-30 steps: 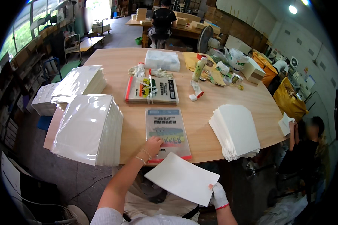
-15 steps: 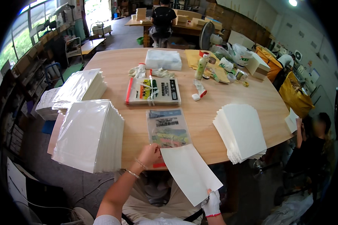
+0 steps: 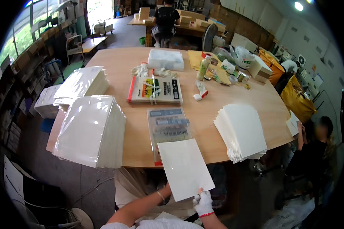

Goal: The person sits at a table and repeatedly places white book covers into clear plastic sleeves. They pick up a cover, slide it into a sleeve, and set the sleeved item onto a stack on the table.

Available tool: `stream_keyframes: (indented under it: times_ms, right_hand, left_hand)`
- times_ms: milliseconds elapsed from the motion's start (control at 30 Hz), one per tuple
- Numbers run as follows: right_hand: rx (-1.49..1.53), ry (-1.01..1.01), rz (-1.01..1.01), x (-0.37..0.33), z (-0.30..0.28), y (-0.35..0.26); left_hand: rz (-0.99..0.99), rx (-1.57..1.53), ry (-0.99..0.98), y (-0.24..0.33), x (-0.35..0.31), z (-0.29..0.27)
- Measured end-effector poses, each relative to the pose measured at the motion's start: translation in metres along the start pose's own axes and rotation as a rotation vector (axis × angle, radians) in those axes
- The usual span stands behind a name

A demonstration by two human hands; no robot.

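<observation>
My right hand, in a white glove with a red cuff, pinches the lower edge of a white sheet, thumb on top. The sheet is held tilted over my lap, its far end covering the near part of a clear printed plastic bag on the table. My left forearm, with bangles at the wrist, reaches behind the sheet; its bare hand is hidden there. To the right of the bag is a fanned stack of white sheets. On the left stands a tall stack of sheets in clear plastic sleeves.
Behind the bag lies a tied bundle of printed bags. Gloves, a white plastic-wrapped pack, a drink bottle and a carton sit farther back. A co-worker sits at the right edge holding a white piece.
My left hand has gone from the sheet's upper left corner to behind the sheet. The sheet has swung left and straighter, with my right hand still gripping its lower edge.
</observation>
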State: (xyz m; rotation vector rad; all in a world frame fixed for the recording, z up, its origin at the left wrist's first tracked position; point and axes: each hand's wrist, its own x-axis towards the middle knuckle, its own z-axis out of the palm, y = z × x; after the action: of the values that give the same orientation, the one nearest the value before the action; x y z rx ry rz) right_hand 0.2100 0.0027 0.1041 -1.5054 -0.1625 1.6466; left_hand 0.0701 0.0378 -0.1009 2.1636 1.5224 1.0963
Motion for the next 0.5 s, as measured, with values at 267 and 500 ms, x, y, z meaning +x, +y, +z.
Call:
stream_keyframes:
  times_ms: [267, 500]
  right_hand:
    - [0.438, -0.388, -0.117, 0.103, 0.063, 0.042]
    - [-0.524, -0.546, -0.182, 0.053, 0.036, 0.010]
  left_hand:
    - [-0.892, -1.089, 0.150, 0.050, 0.011, -0.049]
    - [-1.140, -1.261, 0.299, 0.047, -0.005, -0.125]
